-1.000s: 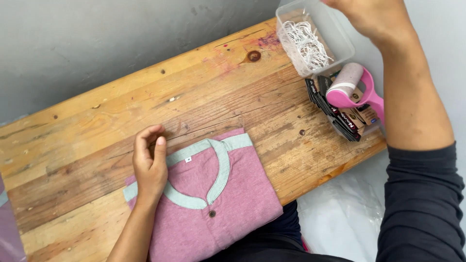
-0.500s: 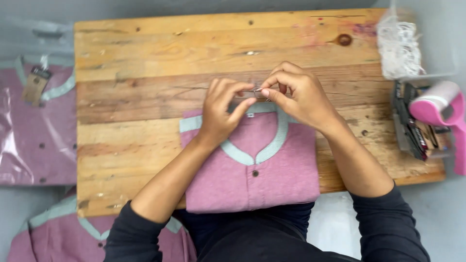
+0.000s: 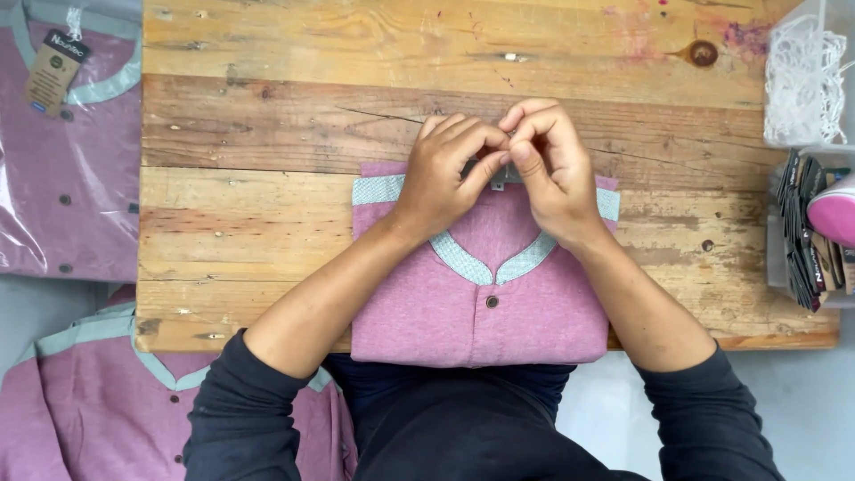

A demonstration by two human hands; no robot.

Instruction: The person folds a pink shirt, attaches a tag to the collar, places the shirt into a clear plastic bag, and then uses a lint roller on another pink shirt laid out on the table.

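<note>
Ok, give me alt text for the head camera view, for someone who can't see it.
Seen from above, a left hand and right hand meet, fingers pinched together, at the back of the collar of a folded pink shirt with pale green trim, lying on a worn wooden table. Bagged pink shirts lie at left; a clear box of white strings stands at right.
</note>
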